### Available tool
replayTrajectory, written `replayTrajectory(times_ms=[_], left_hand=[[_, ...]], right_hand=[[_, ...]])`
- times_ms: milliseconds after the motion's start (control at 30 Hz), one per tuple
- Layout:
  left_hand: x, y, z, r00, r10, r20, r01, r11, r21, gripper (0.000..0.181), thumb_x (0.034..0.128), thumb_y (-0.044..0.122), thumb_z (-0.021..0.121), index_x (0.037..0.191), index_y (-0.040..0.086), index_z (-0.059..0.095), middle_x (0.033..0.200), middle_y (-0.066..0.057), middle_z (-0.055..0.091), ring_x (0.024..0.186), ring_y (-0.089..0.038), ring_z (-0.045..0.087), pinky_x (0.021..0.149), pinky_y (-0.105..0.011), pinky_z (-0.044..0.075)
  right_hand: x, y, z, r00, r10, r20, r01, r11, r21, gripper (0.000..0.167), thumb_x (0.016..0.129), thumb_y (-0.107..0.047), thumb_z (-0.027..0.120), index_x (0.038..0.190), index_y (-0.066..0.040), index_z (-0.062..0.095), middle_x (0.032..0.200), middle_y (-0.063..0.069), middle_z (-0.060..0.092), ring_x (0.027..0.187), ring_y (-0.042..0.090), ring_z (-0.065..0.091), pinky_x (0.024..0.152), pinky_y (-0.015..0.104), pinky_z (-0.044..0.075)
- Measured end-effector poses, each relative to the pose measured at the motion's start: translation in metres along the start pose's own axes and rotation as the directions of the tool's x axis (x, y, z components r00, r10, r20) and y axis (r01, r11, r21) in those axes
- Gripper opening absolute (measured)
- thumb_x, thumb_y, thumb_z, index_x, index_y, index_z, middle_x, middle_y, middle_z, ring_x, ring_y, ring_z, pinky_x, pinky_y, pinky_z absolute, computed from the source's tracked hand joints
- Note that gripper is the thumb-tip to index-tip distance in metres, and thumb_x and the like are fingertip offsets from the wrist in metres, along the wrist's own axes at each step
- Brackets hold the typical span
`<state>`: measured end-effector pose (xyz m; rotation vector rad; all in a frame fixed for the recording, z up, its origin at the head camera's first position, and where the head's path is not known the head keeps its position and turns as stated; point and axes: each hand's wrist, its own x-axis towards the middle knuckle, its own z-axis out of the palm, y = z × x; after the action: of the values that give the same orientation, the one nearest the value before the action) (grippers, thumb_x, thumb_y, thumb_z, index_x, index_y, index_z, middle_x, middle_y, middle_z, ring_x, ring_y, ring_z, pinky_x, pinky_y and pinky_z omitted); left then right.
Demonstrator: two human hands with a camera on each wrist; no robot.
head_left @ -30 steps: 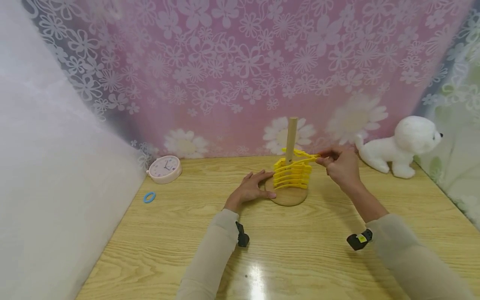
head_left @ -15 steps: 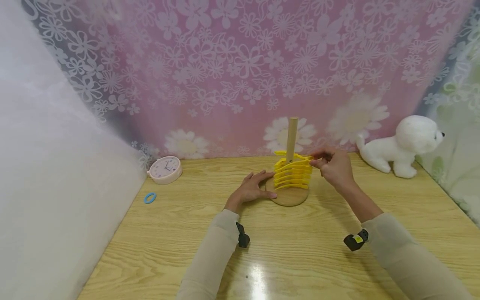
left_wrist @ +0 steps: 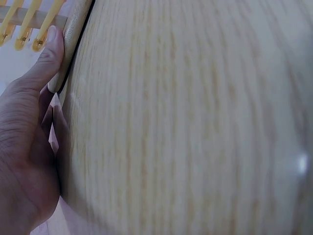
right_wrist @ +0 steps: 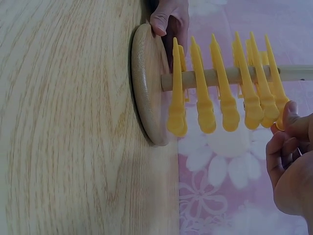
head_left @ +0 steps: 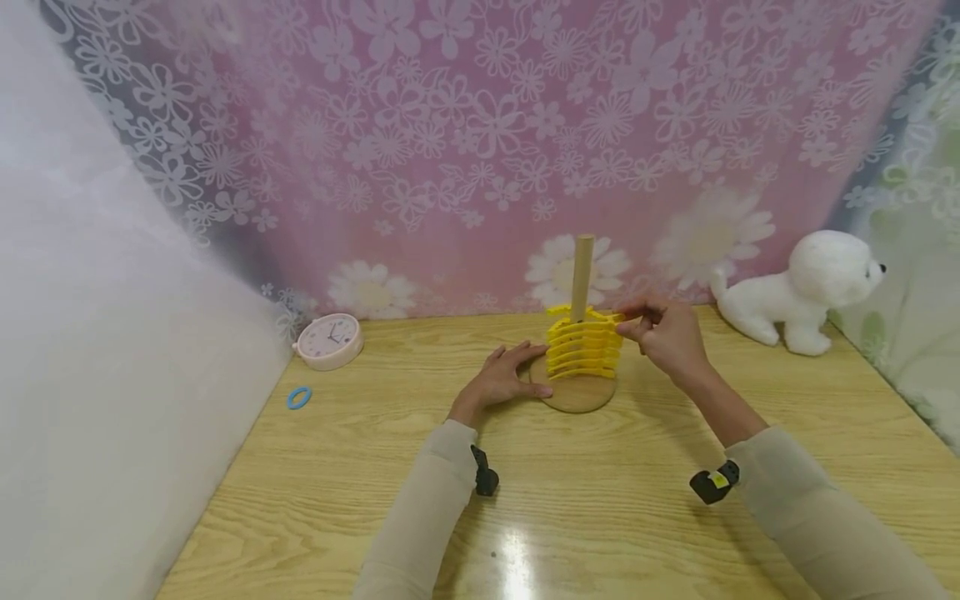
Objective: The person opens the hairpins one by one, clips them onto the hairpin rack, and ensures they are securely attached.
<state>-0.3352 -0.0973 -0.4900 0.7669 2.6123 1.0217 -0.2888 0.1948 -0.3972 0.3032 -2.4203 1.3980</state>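
In the head view a wooden stand stands at mid-table, with a round base [head_left: 577, 398] and an upright dowel [head_left: 582, 271]. Several yellow plastic clips [head_left: 585, 350] are stacked along the dowel's lower half, around it. My left hand [head_left: 497, 380] holds the base's left edge; in the left wrist view its thumb [left_wrist: 49, 54] lies on the disc's upper face. My right hand [head_left: 671, 337] pinches the handle end of the uppermost clip [right_wrist: 278, 90] between thumb and fingertips. In the right wrist view that clip sits close to the one below.
A pink round clock [head_left: 328, 342] and a blue ring [head_left: 299, 397] lie toward the table's left side. The white plush dog [head_left: 798, 292] sits at the back right. A pink floral curtain [head_left: 480, 167] hangs behind the table [head_left: 585, 517].
My right hand has moved left and slightly down with the uppermost clip, which now sits around the dowel, lower over the stack. My left hand stays on the base.
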Motion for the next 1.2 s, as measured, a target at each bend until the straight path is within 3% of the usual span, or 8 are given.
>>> replayTrajectory(times_ms=[267, 567, 833, 1100, 1200], left_hand=[[0.0, 0.001, -0.001, 1.0, -0.018, 0.0, 0.018, 1.0, -0.01, 0.086, 0.0896, 0.047, 0.082, 0.163, 0.03, 0.039, 0.173, -0.002, 0.021, 0.162, -0.022, 0.007, 0.13, -0.045, -0.004], [-0.002, 0.002, 0.0, 1.0, -0.024, -0.005, 0.024, 1.0, -0.017, 0.085, 0.0896, 0.047, 0.081, 0.162, 0.031, 0.039, 0.173, -0.001, 0.022, 0.162, -0.022, 0.006, 0.13, -0.045, -0.003], [-0.003, 0.005, 0.0, 1.0, -0.024, -0.008, 0.024, 0.999, -0.03, 0.084, 0.0897, 0.047, 0.081, 0.161, 0.032, 0.04, 0.173, -0.001, 0.022, 0.162, -0.025, 0.003, 0.13, -0.048, -0.002], [-0.005, 0.006, 0.001, 0.999, -0.044, -0.006, 0.044, 0.999, -0.028, 0.085, 0.0902, 0.048, 0.081, 0.162, 0.032, 0.039, 0.174, 0.0, 0.02, 0.162, -0.029, -0.003, 0.13, -0.053, 0.0], [-0.006, 0.004, 0.0, 1.0, -0.029, -0.009, 0.029, 0.999, -0.024, 0.084, 0.0912, 0.047, 0.08, 0.163, 0.03, 0.038, 0.174, -0.002, 0.02, 0.162, -0.03, -0.002, 0.13, -0.052, -0.001]], right_hand=[[0.0, 0.0, -0.003, 0.999, -0.044, 0.028, 0.046, 0.997, -0.065, 0.019, 0.096, -0.013, 0.077, 0.115, -0.008, 0.079, 0.069, 0.01, 0.064, 0.049, 0.022, 0.053, 0.04, 0.03, 0.038], [-0.003, 0.0, -0.005, 0.995, -0.046, 0.089, 0.044, 0.999, 0.028, 0.026, 0.101, -0.019, 0.072, 0.126, -0.012, 0.075, 0.105, 0.014, 0.071, 0.053, 0.024, 0.057, 0.039, 0.032, 0.037], [-0.007, 0.003, -0.008, 0.988, -0.048, 0.146, 0.031, 0.992, 0.119, 0.036, 0.102, -0.018, 0.07, 0.137, -0.013, 0.068, 0.129, 0.012, 0.066, 0.062, 0.027, 0.058, 0.052, 0.03, 0.052], [-0.011, 0.006, -0.012, 0.982, -0.065, 0.175, 0.041, 0.99, 0.137, 0.038, 0.103, -0.016, 0.069, 0.14, -0.01, 0.066, 0.133, 0.016, 0.064, 0.065, 0.025, 0.06, 0.058, 0.031, 0.059], [-0.012, 0.006, -0.013, 0.981, -0.062, 0.182, 0.038, 0.99, 0.134, 0.038, 0.103, -0.016, 0.069, 0.14, -0.008, 0.065, 0.12, 0.017, 0.068, 0.065, 0.026, 0.062, 0.06, 0.034, 0.061]])
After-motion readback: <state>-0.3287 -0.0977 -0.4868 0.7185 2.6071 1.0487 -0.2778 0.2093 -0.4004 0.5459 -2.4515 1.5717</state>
